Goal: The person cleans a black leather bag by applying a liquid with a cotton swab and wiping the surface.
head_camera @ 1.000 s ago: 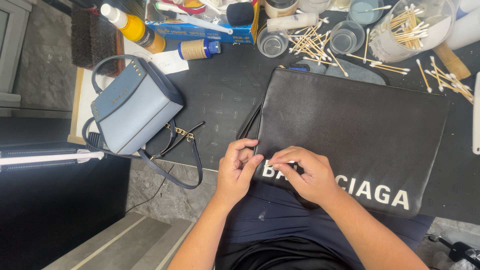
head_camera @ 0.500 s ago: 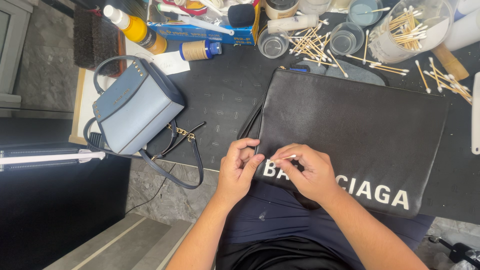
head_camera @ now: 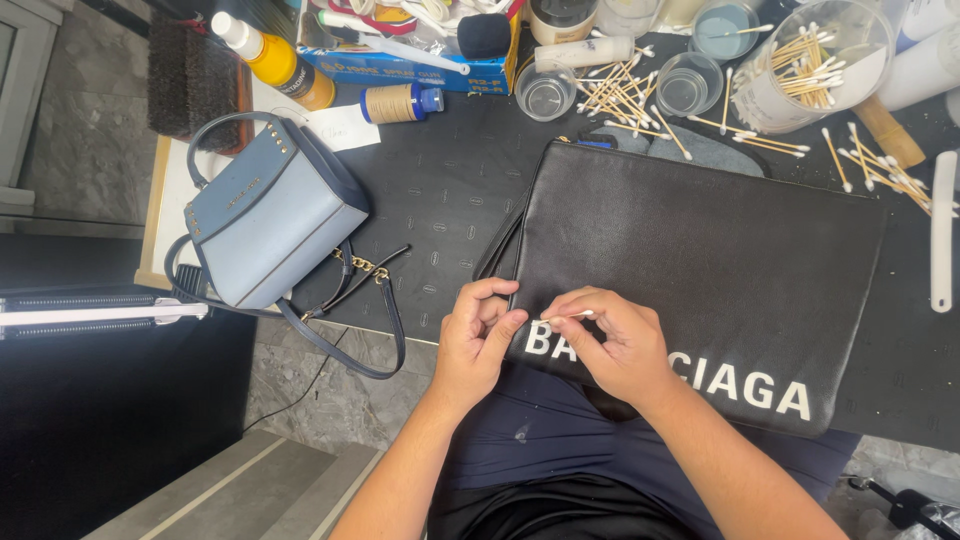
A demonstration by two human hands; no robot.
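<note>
A large flat black leather pouch [head_camera: 700,250] with white lettering lies on the black work mat, its near edge hanging over my lap. My left hand [head_camera: 478,338] grips the pouch's near left corner, thumb on top. My right hand [head_camera: 612,345] pinches a cotton swab [head_camera: 568,317] between thumb and fingers, its tip against the white lettering by that corner.
A blue handbag [head_camera: 268,215] with a dark strap and gold chain stands on the mat's left. Along the far side lie scattered cotton swabs [head_camera: 625,100], a jar of swabs [head_camera: 810,65], small glass cups, a yellow bottle [head_camera: 272,58], a thread spool and a blue box.
My hands stayed at the pouch's near left corner. The right hand's fingers shifted slightly with the swab over the lettering.
</note>
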